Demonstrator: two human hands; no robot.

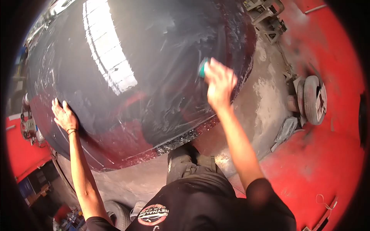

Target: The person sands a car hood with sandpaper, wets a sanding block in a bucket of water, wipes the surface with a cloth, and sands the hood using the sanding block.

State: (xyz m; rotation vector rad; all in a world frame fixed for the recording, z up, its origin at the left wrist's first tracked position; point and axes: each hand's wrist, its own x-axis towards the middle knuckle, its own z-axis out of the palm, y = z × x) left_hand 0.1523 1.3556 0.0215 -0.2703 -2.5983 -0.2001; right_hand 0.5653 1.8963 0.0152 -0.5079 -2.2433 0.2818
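A large curved panel, dark grey with dark red patches, fills the upper middle of the head view. Its surface looks wet and streaked, and a bright window reflection lies across it. My right hand grips a green block on the panel's right part; the hand and block are slightly blurred. On the panel's left part my left hand rests palm down, fingers spread, holding nothing. A dark band circles the left wrist.
Tyres stand against the red wall at the right. Metal stands are at the upper right. Another tyre and a cluttered pile lie at the lower left. My legs are close to the panel's near edge.
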